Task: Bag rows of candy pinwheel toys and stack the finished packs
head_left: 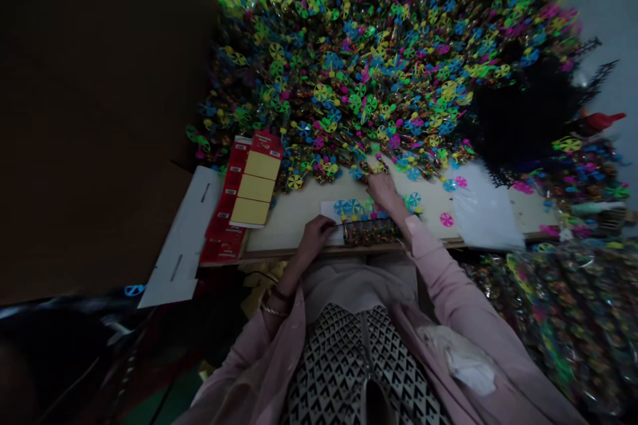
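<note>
Near the table's front edge, my left hand point(318, 235) pinches the left end of a dark strip. That strip belongs to a row of small candy-filled tubes point(369, 232) with blue, green and pink pinwheel tops, lying on a white sheet point(329, 208). Further forward, my right hand point(381, 187) reaches past the row to the near edge of a large heap of similar pinwheel tubes point(349, 80). Its fingers are bent down among the pieces, and what they hold is too small to make out.
Red and yellow printed cards point(255, 189) overlap at the left, beside a white card point(182, 239). Clear plastic bags point(483, 209) lie at the right, below a black mesh bundle point(523, 116). A large brown box point(94, 113) stands far left. Packed bags point(583, 305) sit lower right.
</note>
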{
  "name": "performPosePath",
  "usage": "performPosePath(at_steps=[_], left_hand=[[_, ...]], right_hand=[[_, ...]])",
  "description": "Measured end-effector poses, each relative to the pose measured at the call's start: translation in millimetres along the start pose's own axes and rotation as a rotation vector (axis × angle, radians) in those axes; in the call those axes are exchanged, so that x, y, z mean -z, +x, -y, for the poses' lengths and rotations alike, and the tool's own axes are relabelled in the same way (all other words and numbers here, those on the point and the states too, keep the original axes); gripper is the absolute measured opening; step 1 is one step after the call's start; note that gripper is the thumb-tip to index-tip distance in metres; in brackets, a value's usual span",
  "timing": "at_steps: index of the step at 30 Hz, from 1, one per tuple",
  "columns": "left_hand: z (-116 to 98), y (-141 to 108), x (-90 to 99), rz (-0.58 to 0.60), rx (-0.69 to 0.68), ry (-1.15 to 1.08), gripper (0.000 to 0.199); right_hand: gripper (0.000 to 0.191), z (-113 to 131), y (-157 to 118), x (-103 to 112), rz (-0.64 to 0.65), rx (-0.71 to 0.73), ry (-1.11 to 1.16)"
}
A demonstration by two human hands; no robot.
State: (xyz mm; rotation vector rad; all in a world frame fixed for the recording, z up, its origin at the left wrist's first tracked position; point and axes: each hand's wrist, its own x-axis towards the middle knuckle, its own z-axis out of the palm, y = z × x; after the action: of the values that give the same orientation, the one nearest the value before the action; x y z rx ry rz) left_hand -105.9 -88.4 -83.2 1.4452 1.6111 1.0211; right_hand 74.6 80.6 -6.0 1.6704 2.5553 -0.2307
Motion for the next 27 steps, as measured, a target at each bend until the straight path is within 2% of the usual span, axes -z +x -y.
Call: performPosePath(at_steps=[4, 6, 9, 12, 15, 18, 21, 27], left_hand=[[4, -4, -2.8, -0.05, -0.008, -0.032, 0.011], [6, -3, -4.4, -0.064, 0.009, -0.046, 0.011], [8, -1, -4.7, -0.071, 0.034, -0.056, 0.011], [5, -1, -1.7, -0.066, 0.043, -0.065, 0.012], [0, -2, 2.3, -0.055, 0.049, -0.069, 0.014], [-2, -2, 3.8, -0.044, 0.058, -0.067, 0.013], [-1, 0, 2.4, -0.062, 0.076, -0.058, 0.012], [1, 0, 1.9, -0.051, 0.015, -0.038, 0.011]], right_hand=[[0.034, 8, 15, 2, -0.025, 0.018, 0.028], [0.043, 9, 6, 10, -0.143, 0.023, 0.137], [0.056, 23, -28, 12, -0.389, 0.106, 0.439], [0.046, 53, -72, -14, -0.51, 0.22, 0.61], [0.03, 79, -103, -53, -0.535, 0.302, 0.537], [0.024, 87, -120, -80, -0.531, 0.331, 0.325], [0.028, 84, -131, -89, -0.53, 0.329, 0.192], [0.033, 84, -138, -87, -0.5, 0.3, 0.135]])
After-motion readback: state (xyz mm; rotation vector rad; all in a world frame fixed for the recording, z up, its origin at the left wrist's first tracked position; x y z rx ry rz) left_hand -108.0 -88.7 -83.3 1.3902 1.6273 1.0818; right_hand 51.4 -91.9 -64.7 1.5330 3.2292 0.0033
